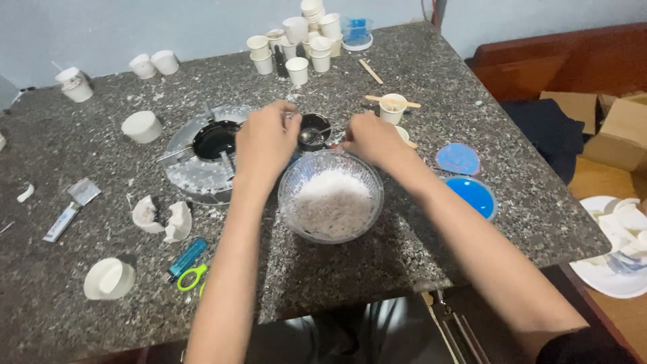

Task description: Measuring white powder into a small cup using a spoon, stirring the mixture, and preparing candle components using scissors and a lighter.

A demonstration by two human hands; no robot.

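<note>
Nearest the lens, two bare forearms reaching up from the bottom edge over a speckled grey stone table (418, 249). Just beyond them, a clear glass bowl (331, 196) heaped with white flakes, taken here as the landmark. Behind the bowl, touching its far rim or nearly so, a small dark metal cup (314, 130) with a spoon (322, 134) lying in it.

Left hand (265, 141) behind and left of the bowl, fingers pinched narrow at the cup's left rim; whether actually gripping the rim, cannot tell. Right hand (371, 138) behind and right of the bowl, fingers curled close at the spoon's handle end; a true hold on it, cannot tell.

Left of the bowl, a round silvery burner plate (189, 172) dusted white, black at its centre. Further left and nearer, broken white shell-like pieces (162, 217), a blue lighter (187, 257) and green-handled scissors (191, 277) beside it, a white cup on its side (109, 278) beyond those. Right of the bowl, a blue round lid (474, 196) and a paler blue-pink disc (457, 159) just behind that. Far behind the bowl, a cluster of small white paper cups (296, 42), and a wooden stick (393, 101) laid across one cup nearer the right hand.
</note>
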